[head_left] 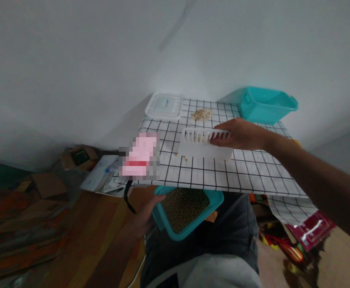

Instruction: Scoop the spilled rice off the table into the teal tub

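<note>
My left hand (146, 214) is closed on the left rim of a teal plastic container (179, 236), which sits tilted over my lap, just below the table's front edge. Small round greenish-brown beans (187, 208) fill much of it. Over the table, my right hand (233, 134) grips the right part of a white plastic basket (205, 151) with a row of upright slots along its top. Some fingers are hidden behind the slots, where pale and reddish bits show; what these are I cannot make out. A few yellowish crumbs (185, 159) lie in front of the basket.
A checked cloth covers the table (217, 176). At the back stand a clear lidded box (164, 106), a small pile of tan pieces (202, 115) and a teal bin (266, 108). A blurred pink object (140, 154) is at the left edge. Packets (311, 232) lie at lower right.
</note>
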`<state>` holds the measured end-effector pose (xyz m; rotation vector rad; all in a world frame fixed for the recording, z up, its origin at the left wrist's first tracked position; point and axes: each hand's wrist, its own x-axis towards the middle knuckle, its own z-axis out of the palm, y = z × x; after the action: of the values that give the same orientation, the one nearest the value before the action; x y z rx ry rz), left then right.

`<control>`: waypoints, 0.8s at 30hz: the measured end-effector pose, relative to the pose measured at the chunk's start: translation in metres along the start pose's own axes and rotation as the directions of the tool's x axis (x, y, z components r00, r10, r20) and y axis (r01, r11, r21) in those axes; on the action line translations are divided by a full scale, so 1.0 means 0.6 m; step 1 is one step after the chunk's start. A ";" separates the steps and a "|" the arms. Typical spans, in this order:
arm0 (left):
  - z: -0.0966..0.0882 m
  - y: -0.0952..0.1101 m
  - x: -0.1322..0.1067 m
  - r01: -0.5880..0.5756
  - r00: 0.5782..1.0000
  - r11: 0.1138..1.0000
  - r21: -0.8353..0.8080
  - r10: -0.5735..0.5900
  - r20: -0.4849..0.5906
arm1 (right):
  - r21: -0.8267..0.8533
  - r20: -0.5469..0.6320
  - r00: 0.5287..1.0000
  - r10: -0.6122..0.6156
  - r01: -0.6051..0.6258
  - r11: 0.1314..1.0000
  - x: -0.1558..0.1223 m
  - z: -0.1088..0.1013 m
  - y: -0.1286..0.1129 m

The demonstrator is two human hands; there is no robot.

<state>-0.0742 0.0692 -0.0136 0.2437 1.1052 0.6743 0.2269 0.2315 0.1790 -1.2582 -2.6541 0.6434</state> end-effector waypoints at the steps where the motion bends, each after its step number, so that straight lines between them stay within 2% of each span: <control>1: 0.000 0.001 -0.001 0.000 1.000 1.000 0.006 0.000 -0.005 | 0.002 0.007 1.000 -0.007 0.007 1.000 -0.002 0.000 0.000; 9: 0.002 0.002 -0.004 -0.023 1.000 1.000 0.018 0.023 0.019 | 0.000 -0.054 0.997 -0.047 0.047 0.999 0.014 0.009 -0.004; 14: -0.008 -0.001 0.003 -0.024 1.000 0.999 0.027 0.024 0.010 | -0.013 -0.032 0.991 -0.128 0.127 0.992 0.032 0.019 -0.016; 21: -0.011 0.002 -0.004 -0.037 0.999 0.999 0.037 0.036 0.035 | 0.032 0.051 0.993 -0.109 0.108 0.994 0.004 0.019 -0.021; 24: -0.006 0.005 -0.006 -0.032 0.999 0.998 0.045 0.030 0.043 | 0.024 -0.018 0.996 -0.086 0.087 0.996 -0.002 0.016 -0.016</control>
<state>-0.0796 0.0689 -0.0109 0.3139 1.0787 0.6690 0.2183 0.2220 0.1746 -1.1303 -2.6618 0.6473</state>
